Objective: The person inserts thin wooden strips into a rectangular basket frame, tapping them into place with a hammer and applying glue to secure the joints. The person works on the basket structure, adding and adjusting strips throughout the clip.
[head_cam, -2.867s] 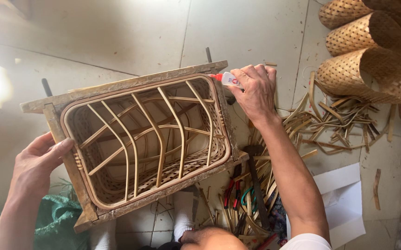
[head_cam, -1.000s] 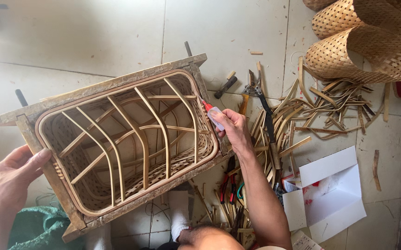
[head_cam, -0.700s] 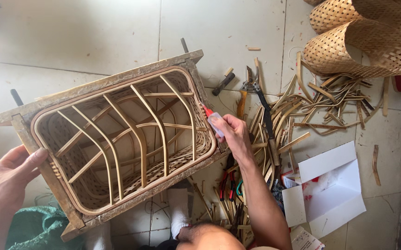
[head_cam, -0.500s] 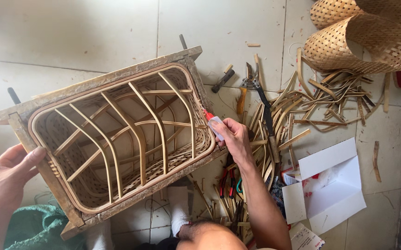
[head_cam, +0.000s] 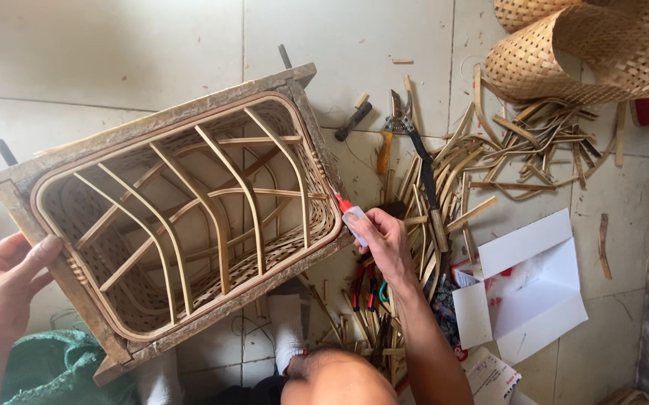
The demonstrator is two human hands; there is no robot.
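A rectangular woven rattan basket [head_cam: 189, 217] sits in a wooden mould frame [head_cam: 152, 124], lying on its side with curved cane ribs facing me. My left hand [head_cam: 2, 289] holds the frame's left end, thumb on the wood. My right hand [head_cam: 384, 238] grips a small white glue tube with a red nozzle [head_cam: 350, 216]. The nozzle touches the basket's rim at the right side.
Cane strips [head_cam: 504, 142] lie scattered on the tiled floor to the right, with pruning shears [head_cam: 414, 142] and a small hammer [head_cam: 354, 120]. Rolled woven mats [head_cam: 579, 52] sit top right. An open white cardboard box [head_cam: 527, 285] and pliers [head_cam: 365, 285] lie lower right. Green cloth [head_cam: 47, 367] at bottom left.
My right hand with the glue tube moved from the frame's upper right corner down along the right rim. The basket has tilted and shifted left.
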